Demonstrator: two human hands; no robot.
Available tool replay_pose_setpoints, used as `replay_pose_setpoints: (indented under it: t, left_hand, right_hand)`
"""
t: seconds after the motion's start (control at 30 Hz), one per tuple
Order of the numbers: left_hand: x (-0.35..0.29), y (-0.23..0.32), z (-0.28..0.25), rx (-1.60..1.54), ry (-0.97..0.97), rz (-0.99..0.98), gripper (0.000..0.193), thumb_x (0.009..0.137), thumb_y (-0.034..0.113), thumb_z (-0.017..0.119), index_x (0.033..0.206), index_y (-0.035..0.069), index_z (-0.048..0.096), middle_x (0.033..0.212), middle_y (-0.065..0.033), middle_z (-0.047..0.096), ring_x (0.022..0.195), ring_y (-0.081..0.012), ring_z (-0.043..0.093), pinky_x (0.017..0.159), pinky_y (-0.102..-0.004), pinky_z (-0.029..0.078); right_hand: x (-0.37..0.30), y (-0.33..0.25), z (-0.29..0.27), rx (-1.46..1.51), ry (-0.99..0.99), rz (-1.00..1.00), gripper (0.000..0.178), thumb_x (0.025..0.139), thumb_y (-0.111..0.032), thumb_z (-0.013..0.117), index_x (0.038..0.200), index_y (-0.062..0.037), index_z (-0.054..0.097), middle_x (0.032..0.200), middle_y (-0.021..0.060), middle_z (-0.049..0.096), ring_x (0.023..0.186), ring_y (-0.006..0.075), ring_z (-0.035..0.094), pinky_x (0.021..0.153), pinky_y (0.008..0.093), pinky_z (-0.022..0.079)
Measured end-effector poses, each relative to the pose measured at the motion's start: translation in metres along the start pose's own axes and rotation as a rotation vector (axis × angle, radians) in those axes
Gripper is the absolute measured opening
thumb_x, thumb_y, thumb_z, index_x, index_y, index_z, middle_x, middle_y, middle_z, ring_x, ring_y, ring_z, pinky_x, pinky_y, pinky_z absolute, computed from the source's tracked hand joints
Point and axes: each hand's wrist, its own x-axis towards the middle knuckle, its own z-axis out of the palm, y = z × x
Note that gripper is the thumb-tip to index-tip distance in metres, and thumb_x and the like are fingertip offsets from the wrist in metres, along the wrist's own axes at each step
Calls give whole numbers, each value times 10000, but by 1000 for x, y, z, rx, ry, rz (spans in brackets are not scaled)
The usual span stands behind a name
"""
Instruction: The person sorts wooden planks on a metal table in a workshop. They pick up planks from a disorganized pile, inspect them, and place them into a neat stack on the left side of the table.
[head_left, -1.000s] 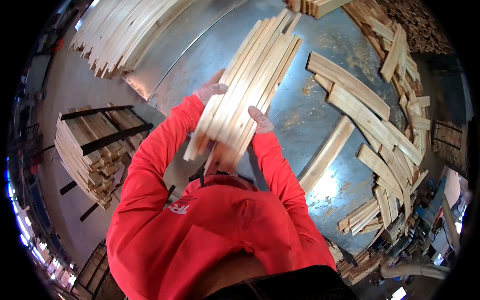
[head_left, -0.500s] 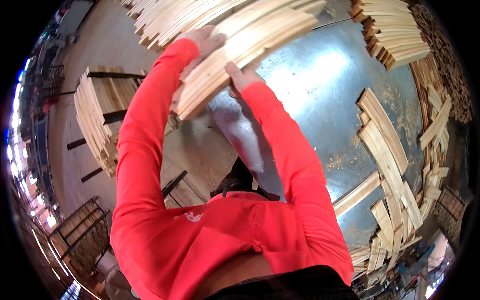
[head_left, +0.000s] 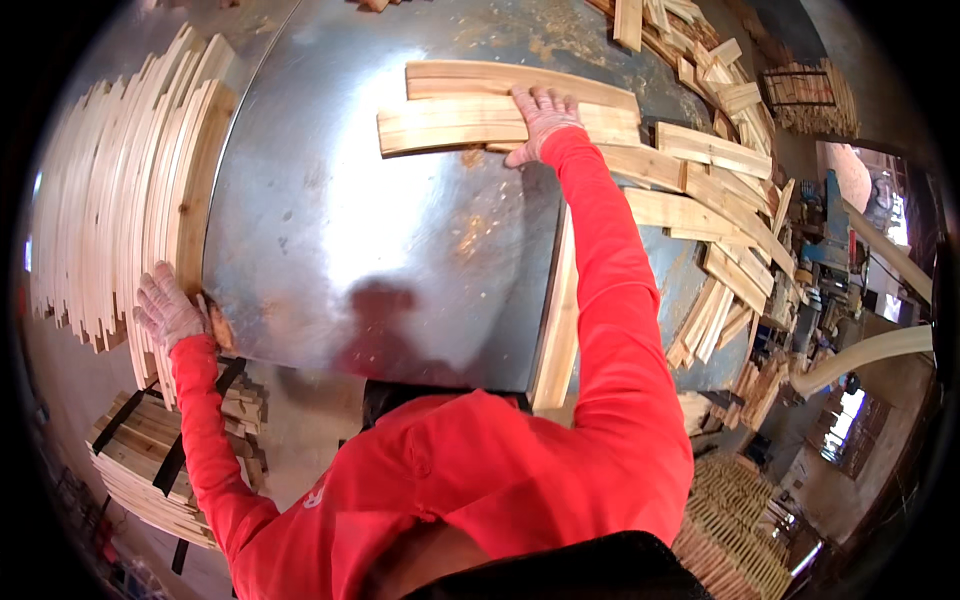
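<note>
Two boards (head_left: 455,123) at upper centre, long axes running left-right. Right hand (head_left: 545,118) is nearer, straddling the lower one right of its middle: thumb at lower edge, fingertips at upper; can't tell if it's pinching. More bare length lies leftward. Left hand (head_left: 170,308), lower left, fingers spread, at lower end of board stack (head_left: 150,190).

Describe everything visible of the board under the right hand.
The board is a long, narrow plank of pale yellowish wood, with faint grain and a darker near edge. It lies broad face up, roughly crosswise over the metal table; whether it rests directly on it is hard to tell. A second board lies close along its far side. The right hand spreads over its right part, partly hiding it.
</note>
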Motion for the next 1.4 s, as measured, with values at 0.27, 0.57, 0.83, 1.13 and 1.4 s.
replay_pose_setpoints:
  t: [0.27,0.57,0.83,1.13,1.4]
  left_hand:
    - [-75,265,-227,-498,-366,673,1048,657,605,764,1444,50,350,1479,-227,366,1401,-402,294,1144,-533,214]
    - [-114,328,-167,-515,-421,260,605,857,351,626,1359,108,391,1319,-201,462,1249,-368,471,948,-529,453]
    - [-172,319,-160,-565,-456,89,960,744,410,753,1485,111,221,1369,-240,442,1262,-386,470,989,-475,447]
    - [-226,231,-143,-1865,-512,-366,374,785,294,651,1033,14,654,871,-50,658,781,-159,616,755,-313,511]
    - [-144,215,-97,-2033,-633,-368,538,833,327,617,1257,6,537,1056,-60,626,984,-172,580,874,-320,478]
  right_hand:
    - [-66,-13,21,123,-98,-545,584,814,-213,635,1362,-100,469,1294,147,567,1205,359,540,1071,497,370]
    - [-305,-27,116,502,-52,319,1102,679,-616,739,1500,-78,238,1493,304,286,1358,468,324,1102,583,258]
    - [-336,88,52,461,-293,-47,857,707,-368,745,1447,-136,380,1454,207,401,1286,407,437,1051,489,390]
    - [-244,67,-22,1453,-116,-336,839,667,-212,822,1394,-15,453,1362,209,465,1273,334,470,1099,381,354]
    - [-57,-156,7,1115,-152,-472,598,925,-359,570,1433,-78,425,1297,233,553,1236,308,523,1072,372,395]
